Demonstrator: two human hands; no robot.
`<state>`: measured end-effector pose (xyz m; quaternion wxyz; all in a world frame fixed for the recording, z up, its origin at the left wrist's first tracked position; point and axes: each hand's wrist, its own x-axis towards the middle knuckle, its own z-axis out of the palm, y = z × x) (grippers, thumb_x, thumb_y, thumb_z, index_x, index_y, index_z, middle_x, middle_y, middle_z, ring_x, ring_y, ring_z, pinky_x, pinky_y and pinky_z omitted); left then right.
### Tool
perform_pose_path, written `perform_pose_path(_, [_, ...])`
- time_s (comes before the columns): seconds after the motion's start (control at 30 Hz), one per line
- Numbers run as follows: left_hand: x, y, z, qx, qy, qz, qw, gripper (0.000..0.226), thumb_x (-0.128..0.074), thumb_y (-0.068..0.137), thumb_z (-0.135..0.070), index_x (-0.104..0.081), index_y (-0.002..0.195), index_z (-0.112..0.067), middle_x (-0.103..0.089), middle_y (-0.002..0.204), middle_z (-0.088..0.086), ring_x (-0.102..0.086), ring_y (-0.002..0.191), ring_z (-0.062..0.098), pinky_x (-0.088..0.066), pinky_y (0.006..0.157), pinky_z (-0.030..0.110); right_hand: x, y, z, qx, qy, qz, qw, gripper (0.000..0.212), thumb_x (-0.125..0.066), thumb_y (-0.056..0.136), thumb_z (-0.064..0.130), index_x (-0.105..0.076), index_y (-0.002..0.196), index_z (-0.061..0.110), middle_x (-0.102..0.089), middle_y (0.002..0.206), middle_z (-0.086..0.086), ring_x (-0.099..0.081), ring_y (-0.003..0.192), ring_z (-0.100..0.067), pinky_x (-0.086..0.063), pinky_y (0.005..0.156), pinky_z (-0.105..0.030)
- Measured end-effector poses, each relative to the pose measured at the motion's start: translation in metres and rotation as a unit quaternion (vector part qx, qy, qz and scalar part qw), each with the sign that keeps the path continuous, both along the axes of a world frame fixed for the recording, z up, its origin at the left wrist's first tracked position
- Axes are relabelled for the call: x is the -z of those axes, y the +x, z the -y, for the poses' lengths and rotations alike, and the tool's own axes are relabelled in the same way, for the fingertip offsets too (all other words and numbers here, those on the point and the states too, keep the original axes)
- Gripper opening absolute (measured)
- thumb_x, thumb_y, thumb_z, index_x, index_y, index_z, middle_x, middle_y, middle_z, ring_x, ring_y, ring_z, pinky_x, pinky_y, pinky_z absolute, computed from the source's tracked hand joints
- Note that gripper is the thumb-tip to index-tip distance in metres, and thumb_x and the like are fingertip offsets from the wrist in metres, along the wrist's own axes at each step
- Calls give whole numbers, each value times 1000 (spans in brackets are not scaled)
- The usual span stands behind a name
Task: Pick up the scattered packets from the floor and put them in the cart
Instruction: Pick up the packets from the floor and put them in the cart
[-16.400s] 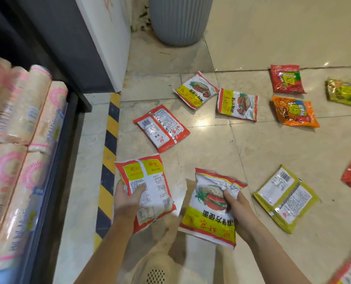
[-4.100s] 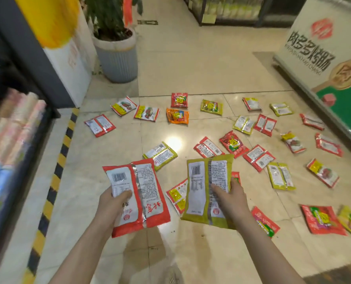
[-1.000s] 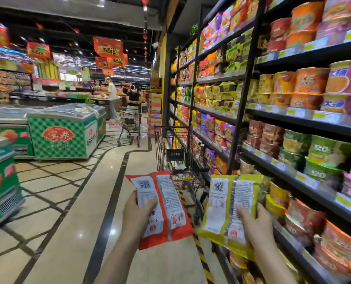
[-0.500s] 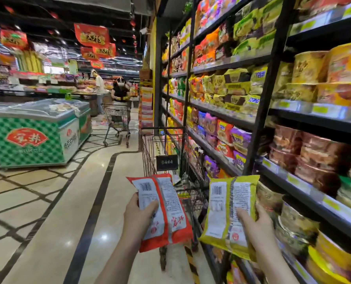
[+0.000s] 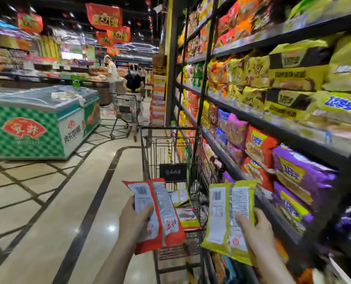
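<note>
So the wire cart is parked right against the noodle shelves, and there's already a few packets in the cart lying at the bottom, one white-green, one red-edged. The person's standing just behind it, both arms out. Left hand has its fingers and thumb clamped round a red packet, back side up with the barcode showing. Right hand grips a yellow packet the same way, held beside the cart's right edge, near the shelf. Floor is glossy beige tile with dark stripes. Green chest freezer off to the left, another trolley with two shoppers further down, red banners overhead
</note>
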<state>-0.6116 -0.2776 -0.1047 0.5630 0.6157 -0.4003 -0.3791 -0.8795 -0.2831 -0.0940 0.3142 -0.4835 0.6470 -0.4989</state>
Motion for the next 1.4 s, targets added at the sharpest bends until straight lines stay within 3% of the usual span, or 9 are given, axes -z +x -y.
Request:
perform_pose_path(0.13, [24,9,93,4,8,22,1000,17,-64,86,-17,-54,88,-31,-69,86,-6,-69,74,14,-56,66,32,26,7,98,1,14,-20,1000,30,-62,87,7,-55,115,2,-64,104,-14,-59,90,-24,-39,73,-30])
perform_pose_path(0.3, [53,12,206,24,60,48,997,15,-65,84,-23,-55,95,-26,-66,92,-1,-66,79,14,-52,67,29,71,14,212,-6,99,-78,992,48,-66,86,21,-50,128,3,-57,128,-15,-55,116,-31,-42,95,-40])
perform_pose_path(0.6, [144,1,353,49,163,106,980,80,-49,56,-60,-57,124,-20,-67,112,7,-62,101,27,-45,78,30,162,26,367,-46,251,-150,955,46,-67,84,19,-53,125,3,-61,120,-21,-55,111,-32,-40,88,-33])
perform_pose_path(0.83, [251,-6,425,-1,311,88,946,64,-56,67,-42,-59,122,-10,-66,116,14,-60,107,31,-44,78,31,265,39,467,-143,367,-183,901,51,-64,87,19,-48,130,-3,-56,130,-21,-52,120,-31,-41,93,-32])
perform_pose_path(1.0, [314,-7,454,-29,403,76,911,64,-54,65,-45,-60,117,-9,-66,110,20,-62,101,35,-46,77,33,331,52,508,-146,494,-140,845,59,-52,95,24,-31,143,-2,-53,127,-26,-62,110,-16,-43,68,-21])
perform_pose_path(1.07, [338,-7,460,-35,433,76,897,51,-65,79,-32,-57,122,-6,-63,116,23,-59,106,37,-44,84,36,354,54,518,-148,505,-129,840,65,-49,90,38,-35,141,1,-44,139,-25,-52,123,-25,-42,81,-23])
perform_pose_path(1.13, [363,-6,464,-58,457,76,885,39,-64,84,-16,-57,121,-4,-62,117,24,-58,107,37,-43,84,35,374,52,526,-158,522,-130,828,56,-48,96,24,-29,144,2,-39,144,-22,-42,131,-31,-37,93,-26])
perform_pose_path(1.27, [397,-9,465,-49,502,76,860,33,-58,86,-10,-56,118,-5,-62,116,21,-57,107,35,-40,78,30,409,44,536,-152,543,-122,817,55,-48,97,15,-26,146,3,-44,141,-20,-48,122,-33,-41,85,-29])
perform_pose_path(1.4, [409,-8,467,-51,513,68,854,26,-56,85,-16,-51,108,-4,-60,115,26,-56,107,38,-40,79,34,423,38,531,-118,536,-102,830,51,-51,94,5,-34,142,3,-50,132,-25,-51,99,-27,-37,40,-7])
